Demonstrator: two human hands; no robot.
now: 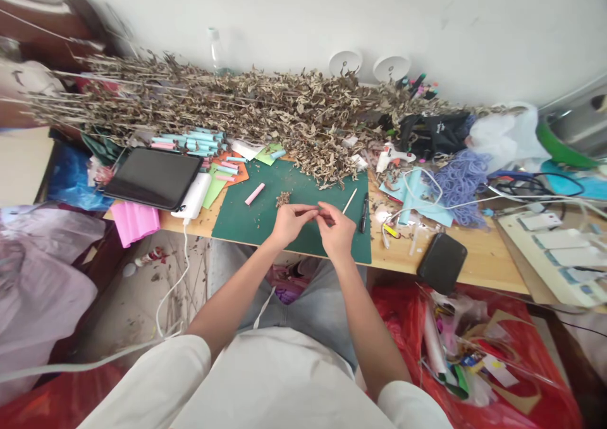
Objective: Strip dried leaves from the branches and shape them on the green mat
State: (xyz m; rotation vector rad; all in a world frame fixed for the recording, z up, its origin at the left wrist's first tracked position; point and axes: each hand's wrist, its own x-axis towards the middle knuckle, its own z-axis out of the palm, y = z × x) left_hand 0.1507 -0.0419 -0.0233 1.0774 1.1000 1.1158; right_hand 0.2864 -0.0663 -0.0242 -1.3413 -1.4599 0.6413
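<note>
My left hand (293, 221) and my right hand (336, 228) meet fingertip to fingertip above the green cutting mat (241, 220). Both are closed in a pinch; whatever sits between the fingers is too small or hidden to name. Just behind my left hand lies a small heap of crumbled dried leaves (283, 199). A pink paper roll (255, 193) rests on the mat farther left. To the right of my right hand are a thin pale stick (349, 200) and a black pen (364, 214).
Dried leafy stalks (227, 103) stretch along the wall. On the left are blue paper rolls (203, 141), a tablet (154, 177) and a white power bank (193, 196). On the right lie a glue gun (394, 155), purple yarn (459, 182), a black box-like device (442, 262) and a power strip (559, 245).
</note>
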